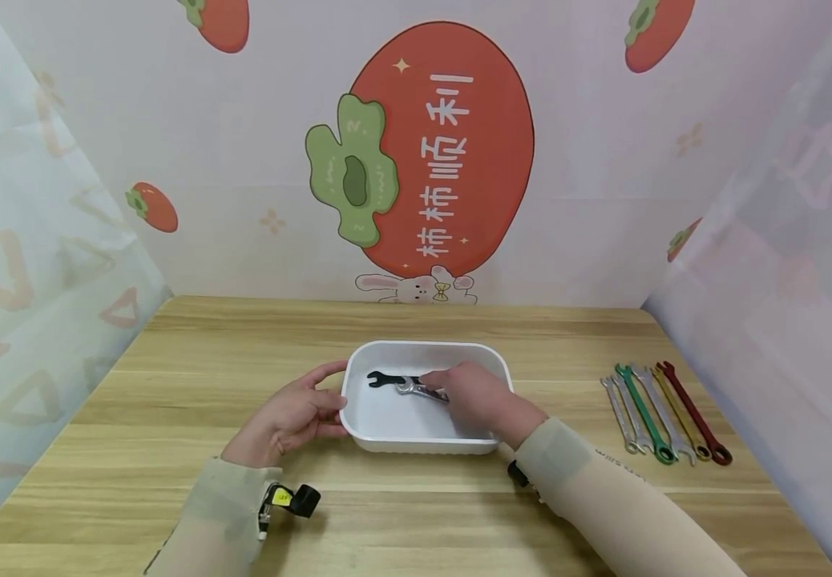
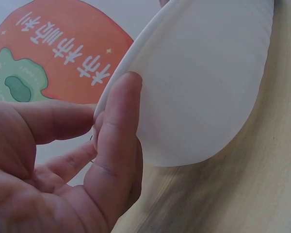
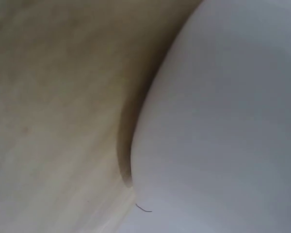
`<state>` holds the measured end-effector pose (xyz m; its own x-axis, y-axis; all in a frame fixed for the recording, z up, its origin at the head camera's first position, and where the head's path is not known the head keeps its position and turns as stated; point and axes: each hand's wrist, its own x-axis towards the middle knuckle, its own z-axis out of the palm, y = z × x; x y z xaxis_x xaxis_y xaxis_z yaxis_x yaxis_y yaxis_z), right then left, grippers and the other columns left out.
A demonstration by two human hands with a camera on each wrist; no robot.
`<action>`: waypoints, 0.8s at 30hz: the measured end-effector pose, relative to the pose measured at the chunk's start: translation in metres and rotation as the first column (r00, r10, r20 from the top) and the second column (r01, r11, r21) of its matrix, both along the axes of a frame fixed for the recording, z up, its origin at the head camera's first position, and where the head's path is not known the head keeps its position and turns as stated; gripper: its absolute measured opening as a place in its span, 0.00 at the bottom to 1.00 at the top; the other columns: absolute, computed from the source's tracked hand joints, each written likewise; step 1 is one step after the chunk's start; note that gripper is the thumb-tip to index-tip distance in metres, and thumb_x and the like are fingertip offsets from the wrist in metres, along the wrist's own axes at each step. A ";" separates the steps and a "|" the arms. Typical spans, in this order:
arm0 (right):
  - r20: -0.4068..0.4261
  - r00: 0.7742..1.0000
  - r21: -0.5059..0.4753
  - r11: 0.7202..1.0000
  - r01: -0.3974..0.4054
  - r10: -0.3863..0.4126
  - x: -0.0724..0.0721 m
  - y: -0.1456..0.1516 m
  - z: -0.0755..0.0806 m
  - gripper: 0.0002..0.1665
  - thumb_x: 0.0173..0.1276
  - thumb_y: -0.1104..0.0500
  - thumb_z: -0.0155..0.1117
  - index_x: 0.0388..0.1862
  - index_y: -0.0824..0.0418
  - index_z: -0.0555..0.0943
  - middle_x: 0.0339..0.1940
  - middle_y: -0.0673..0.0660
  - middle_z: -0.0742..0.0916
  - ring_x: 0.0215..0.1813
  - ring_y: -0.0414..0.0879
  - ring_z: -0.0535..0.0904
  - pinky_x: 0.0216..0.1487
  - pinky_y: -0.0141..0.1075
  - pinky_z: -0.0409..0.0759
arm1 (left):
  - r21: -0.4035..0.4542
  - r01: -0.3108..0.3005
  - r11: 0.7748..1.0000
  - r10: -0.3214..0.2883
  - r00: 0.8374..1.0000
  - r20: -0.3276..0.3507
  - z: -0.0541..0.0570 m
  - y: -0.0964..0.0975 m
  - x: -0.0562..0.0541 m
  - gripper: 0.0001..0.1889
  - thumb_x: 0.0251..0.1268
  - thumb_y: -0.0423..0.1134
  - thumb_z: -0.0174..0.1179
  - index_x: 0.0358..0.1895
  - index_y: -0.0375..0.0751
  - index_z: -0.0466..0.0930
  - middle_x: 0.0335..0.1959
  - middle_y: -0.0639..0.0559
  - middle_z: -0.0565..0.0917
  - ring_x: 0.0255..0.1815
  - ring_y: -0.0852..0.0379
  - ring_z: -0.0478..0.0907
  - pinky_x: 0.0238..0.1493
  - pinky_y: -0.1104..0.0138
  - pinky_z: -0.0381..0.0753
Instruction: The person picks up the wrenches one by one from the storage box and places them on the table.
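A white rectangular tray point(image 1: 397, 425) with rounded corners stands mid-table. My left hand point(image 1: 299, 413) holds its left wall, thumb and fingers pinching the rim, as the left wrist view shows closely. Inside the tray are a black wrench point(image 1: 385, 379) and a silver wrench point(image 1: 410, 388), which cross each other. My right hand point(image 1: 475, 394) reaches in from the right with curled fingers at the silver wrench, hiding the right ends of both tools. In the right wrist view only the tray's outer wall point(image 3: 223, 116) and the tabletop show.
Several wrenches lie side by side at the right of the wooden table point(image 1: 171, 417), among them a green wrench point(image 1: 645, 413), a yellow wrench point(image 1: 678, 411) and a red wrench point(image 1: 693, 411). A printed backdrop point(image 1: 575, 160) stands behind, with side panels left and right.
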<state>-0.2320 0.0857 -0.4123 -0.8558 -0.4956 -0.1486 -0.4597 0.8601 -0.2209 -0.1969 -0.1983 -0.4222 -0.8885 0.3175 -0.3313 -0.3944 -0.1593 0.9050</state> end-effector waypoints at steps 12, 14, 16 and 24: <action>-0.048 0.998 -0.022 0.999 -0.044 0.043 -0.005 -0.002 -0.007 0.26 0.61 0.71 0.66 0.57 0.50 0.84 0.37 0.42 0.82 0.38 0.43 0.75 0.47 0.37 0.77 | -0.005 -0.011 1.000 0.011 1.000 0.000 -0.001 -0.001 0.001 0.36 0.68 0.22 0.51 0.78 0.45 0.54 0.39 0.36 0.77 0.31 0.51 0.78 0.35 0.56 0.87; -0.066 0.997 -0.009 0.999 -0.050 0.049 -0.006 -0.002 -0.007 0.23 0.63 0.69 0.66 0.54 0.52 0.84 0.37 0.43 0.82 0.38 0.43 0.75 0.47 0.38 0.78 | -0.011 -0.010 1.000 0.010 1.000 -0.001 -0.001 -0.001 0.001 0.36 0.69 0.22 0.51 0.78 0.45 0.54 0.39 0.36 0.77 0.31 0.51 0.78 0.36 0.55 0.87; -0.099 0.993 0.017 0.998 -0.067 0.068 -0.007 -0.002 -0.008 0.18 0.64 0.68 0.65 0.51 0.53 0.85 0.36 0.44 0.82 0.36 0.43 0.75 0.47 0.38 0.79 | -0.019 -0.009 1.000 0.009 1.000 -0.001 0.000 -0.001 0.001 0.36 0.69 0.22 0.52 0.78 0.45 0.54 0.39 0.35 0.77 0.31 0.50 0.78 0.38 0.54 0.87; -0.154 0.981 0.090 0.990 -0.107 0.120 -0.007 0.001 -0.008 0.12 0.65 0.69 0.62 0.41 0.54 0.83 0.31 0.47 0.80 0.33 0.43 0.73 0.39 0.36 0.78 | -0.030 -0.014 0.999 0.014 1.000 -0.002 0.003 -0.001 0.001 0.36 0.68 0.23 0.53 0.78 0.46 0.56 0.41 0.32 0.79 0.33 0.48 0.80 0.40 0.52 0.87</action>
<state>-0.2394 0.0867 -0.4199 -0.8105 -0.5827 -0.0589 -0.5790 0.8124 -0.0696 -0.1962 -0.1993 -0.4190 -0.8932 0.2953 -0.3391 -0.3908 -0.1369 0.9102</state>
